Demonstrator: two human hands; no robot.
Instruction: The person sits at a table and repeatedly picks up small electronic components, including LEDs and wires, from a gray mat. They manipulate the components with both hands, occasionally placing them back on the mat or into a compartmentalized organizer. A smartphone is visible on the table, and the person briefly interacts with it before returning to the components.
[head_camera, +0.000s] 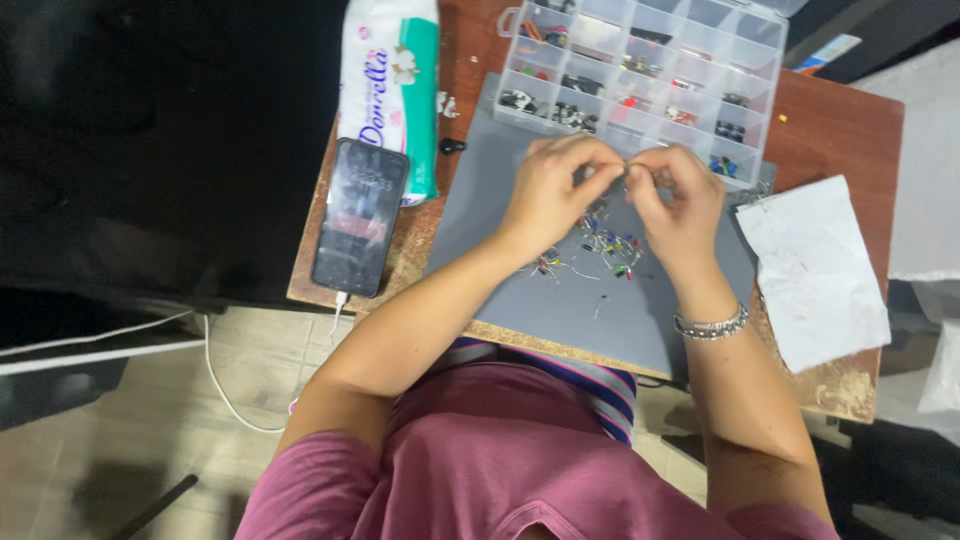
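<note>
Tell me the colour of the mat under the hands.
Plain grey mat, clearest in the head view, lying on the brown wooden table.

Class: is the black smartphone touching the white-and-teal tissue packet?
Touching: the head view shows the black smartphone's top right corner overlapping the white-and-teal tissue packet's lower edge, with no gap.

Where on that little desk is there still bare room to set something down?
The grey mat is bare along its near edge and its left part beside the phone. Bare wood shows right of the compartment box. It is crowded around the loose parts beneath both hands.
</note>
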